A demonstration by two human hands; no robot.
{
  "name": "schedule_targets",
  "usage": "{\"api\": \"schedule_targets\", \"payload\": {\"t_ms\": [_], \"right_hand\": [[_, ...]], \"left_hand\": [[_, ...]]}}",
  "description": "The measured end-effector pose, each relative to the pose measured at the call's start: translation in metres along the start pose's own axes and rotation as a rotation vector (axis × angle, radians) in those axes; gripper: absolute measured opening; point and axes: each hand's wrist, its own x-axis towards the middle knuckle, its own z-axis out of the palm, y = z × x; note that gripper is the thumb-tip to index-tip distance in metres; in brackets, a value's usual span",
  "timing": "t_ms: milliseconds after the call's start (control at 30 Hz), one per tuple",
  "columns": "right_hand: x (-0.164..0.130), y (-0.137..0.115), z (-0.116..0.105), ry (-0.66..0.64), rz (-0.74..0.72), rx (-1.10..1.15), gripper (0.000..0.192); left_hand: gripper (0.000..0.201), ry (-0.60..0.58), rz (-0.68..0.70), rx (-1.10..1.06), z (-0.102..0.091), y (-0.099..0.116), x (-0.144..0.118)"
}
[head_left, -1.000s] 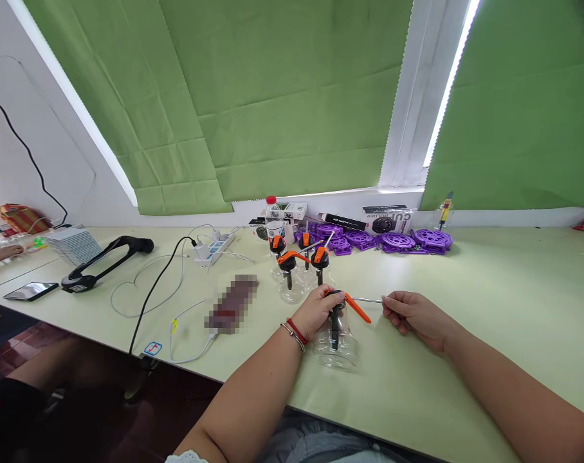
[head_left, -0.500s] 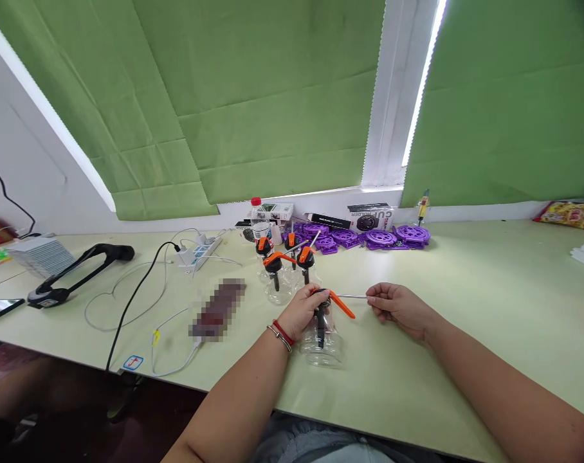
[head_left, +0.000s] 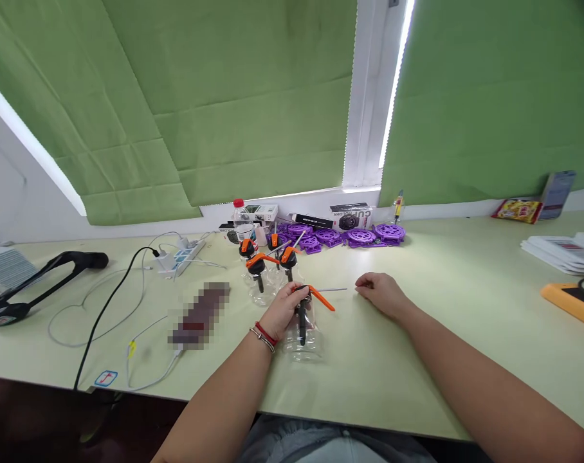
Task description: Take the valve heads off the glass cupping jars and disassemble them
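A clear plastic oil-can bottle (head_left: 305, 335) with a black pump head, an orange lever (head_left: 321, 298) and a thin metal spout (head_left: 334, 290) stands on the pale green table (head_left: 417, 360). My left hand (head_left: 285, 308) grips its black top. My right hand (head_left: 381, 294) rests on the table just right of the spout tip, fingers loosely curled, holding nothing I can see. Three similar bottles (head_left: 262, 270) with orange-and-black tops stand just behind.
Purple round plastic parts (head_left: 350, 236) and small boxes line the wall. A power strip (head_left: 176, 258) with cables, a black handle-shaped device (head_left: 41, 283) and a blurred dark object (head_left: 198, 315) lie left. Booklets (head_left: 557, 249) and an orange-edged item (head_left: 569, 301) lie right.
My right hand has let go of the metal spout tip and settled on the table. The view has swung to the right, bringing booklets and an orange item into sight.
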Motion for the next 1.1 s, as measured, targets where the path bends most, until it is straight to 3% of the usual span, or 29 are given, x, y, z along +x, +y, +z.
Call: {"api": "schedule_targets", "payload": {"t_ms": [100,200,333,500,567,667,700,867,1100], "right_hand": [[0.008,-0.002,0.003,-0.011,-0.122,-0.291,0.011],[0.012,-0.006,0.011,-0.039,-0.133,-0.372,0.014],[0.014,-0.003,0.012,-0.054,-0.078,-0.274,0.018],[0.001,-0.010,-0.007,-0.064,-0.007,0.010,0.038],[-0.014,-0.022,-0.012,-0.227,-0.023,0.141,0.046],[-0.038,-0.045,-0.004,-0.614,-0.127,0.304,0.065],[-0.045,-0.051,0.002,-0.636,-0.163,0.341,0.072],[-0.055,-0.064,0.023,-0.570,-0.226,0.255,0.057],[-0.047,-0.061,-0.009,-0.517,-0.111,0.636,0.066]], "left_hand": [[0.037,0.036,0.095,0.023,0.000,0.003,-0.002],[0.037,0.071,0.198,0.036,0.001,0.004,-0.002],[0.039,0.061,0.248,0.057,0.002,0.005,-0.003],[0.034,0.085,0.355,0.143,0.008,0.011,-0.010],[0.034,0.100,0.415,0.213,0.014,0.015,-0.013],[0.037,0.094,0.518,0.323,0.024,0.017,-0.016],[0.039,0.091,0.553,0.370,0.027,0.017,-0.016],[0.043,0.048,0.601,0.551,0.032,0.013,-0.017],[0.039,-0.001,0.538,0.352,0.037,0.009,-0.018]]}}
